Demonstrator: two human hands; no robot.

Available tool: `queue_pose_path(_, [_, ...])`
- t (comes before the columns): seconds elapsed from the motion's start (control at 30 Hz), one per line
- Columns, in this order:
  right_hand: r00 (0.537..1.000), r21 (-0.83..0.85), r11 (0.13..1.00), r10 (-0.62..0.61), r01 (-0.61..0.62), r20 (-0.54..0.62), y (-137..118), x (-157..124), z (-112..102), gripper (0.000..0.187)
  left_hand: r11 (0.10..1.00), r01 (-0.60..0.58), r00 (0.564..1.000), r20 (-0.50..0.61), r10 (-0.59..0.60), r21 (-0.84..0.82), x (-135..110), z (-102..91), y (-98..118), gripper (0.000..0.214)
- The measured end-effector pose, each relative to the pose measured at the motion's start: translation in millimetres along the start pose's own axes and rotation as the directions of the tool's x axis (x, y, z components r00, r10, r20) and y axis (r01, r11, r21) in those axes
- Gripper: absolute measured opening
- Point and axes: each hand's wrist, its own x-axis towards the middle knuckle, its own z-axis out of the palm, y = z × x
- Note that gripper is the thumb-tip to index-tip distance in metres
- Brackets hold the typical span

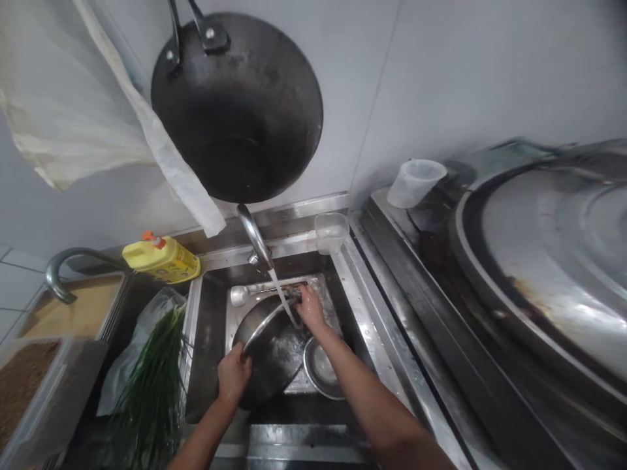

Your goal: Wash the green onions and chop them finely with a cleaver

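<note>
A dark wok [274, 356] sits tilted in the metal sink [196, 365], and tap water runs down into it. My left hand [234, 373] is closed round its near-left rim. At the far side, my right hand [309, 307] grips the wok's edge by what looks like its handle; the fingertips are partly hidden. Behind the wok lies a ladle [240, 296], its long handle reaching toward my right hand. Beside my right forearm is a round metal bowl [313, 365], partly covered by the arm.
Above the tap [255, 235] hangs another wok [240, 111]. A yellow detergent bottle [164, 260] and green scallions [149, 385] are left of the sink. A clear plastic container [332, 232] stands on the back rim. Rightward are a plastic cup [415, 183] and a large metal lid [553, 241].
</note>
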Motion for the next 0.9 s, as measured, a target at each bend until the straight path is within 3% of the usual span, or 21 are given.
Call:
queue_pose_path(0.1, [0.999,-0.011,0.999,-0.032,0.032,-0.021,-16,-7,5,0.032,0.999,-0.043,0.999,-0.002,0.043,0.015,11,-9.6,14,0.008])
queue_pose_path(0.2, [0.965,0.016,0.965,-0.263,0.262,0.008,-45,-24,13,0.024,0.998,-0.059,0.998,-0.027,0.059,0.013,28,-16.5,38,0.012])
queue_pose_path(0.27, [0.942,0.036,0.942,-0.334,0.333,0.013,-44,-27,13,0.025,0.999,-0.047,0.999,-0.02,0.047,0.014,28,-14.3,40,0.012])
queue_pose_path(0.3, [0.953,0.033,0.953,-0.303,0.302,0.009,-36,-24,11,0.027,0.999,-0.037,0.999,-0.012,0.038,0.02,24,-11.8,36,0.01])
queue_pose_path(0.43, [1.0,0.005,1.0,0.012,-0.012,0.016,9,-4,1,0.03,0.999,-0.027,1.0,0.016,0.026,0.045,2,-5.8,6,0.009])
queue_pose_path(0.5, [0.999,-0.009,0.999,0.043,-0.043,0.0,10,-1,1,0.028,0.996,-0.024,0.999,0.043,0.02,0.082,0,-9.4,2,0.009])
queue_pose_path(0.6, [0.997,-0.057,0.996,-0.065,0.062,-0.049,-18,-8,3,0.03,0.988,-0.043,0.997,0.076,0.032,0.147,7,-18.0,15,0.013])
queue_pose_path(0.73, [0.956,-0.087,0.952,-0.291,0.293,0.031,-53,-24,-2,0.028,0.994,-0.053,0.998,0.051,0.048,0.099,14,-21.6,44,0.016])
queue_pose_path(0.83, [0.892,-0.048,0.892,-0.443,0.449,0.092,-55,-31,-6,0.02,0.999,-0.002,1.0,0.01,0.002,0.051,14,-18.2,57,0.016])
queue_pose_path(0.9, [0.89,-0.025,0.892,-0.449,0.452,0.076,-47,-30,-5,0.023,0.999,0.013,1.0,0.003,-0.013,0.041,12,-14.7,59,0.014])
